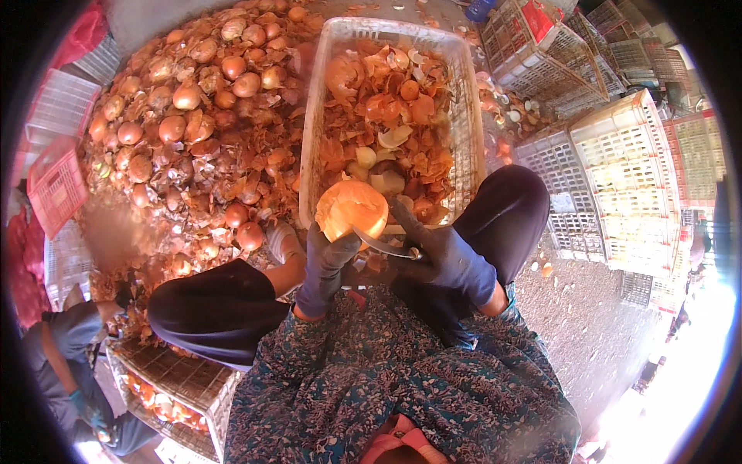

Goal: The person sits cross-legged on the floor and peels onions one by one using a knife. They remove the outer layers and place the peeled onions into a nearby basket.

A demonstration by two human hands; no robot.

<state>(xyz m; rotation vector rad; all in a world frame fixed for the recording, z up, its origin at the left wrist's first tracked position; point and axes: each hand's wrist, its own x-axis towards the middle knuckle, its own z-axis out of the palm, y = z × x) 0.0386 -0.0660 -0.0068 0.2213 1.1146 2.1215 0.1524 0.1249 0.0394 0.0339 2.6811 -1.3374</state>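
My gloved left hand (326, 264) holds a large yellow onion (352, 211) at its lower left side. A knife (382, 246) with a curved metal blade is gripped in my gloved right hand (443, 258), and the blade lies against the onion's lower side. One finger of the right hand reaches up beside the onion. Just beyond both hands stands a long white plastic crate (476, 133), which holds onion skins, cut scraps and some pale peeled pieces (387, 182).
A big heap of unpeeled onions (186, 97) and loose skins spreads at the left. Stacked plastic crates (629, 180) stand at the right. Another person (69, 359) with gloves sits at the lower left by a crate of onion skins (168, 406).
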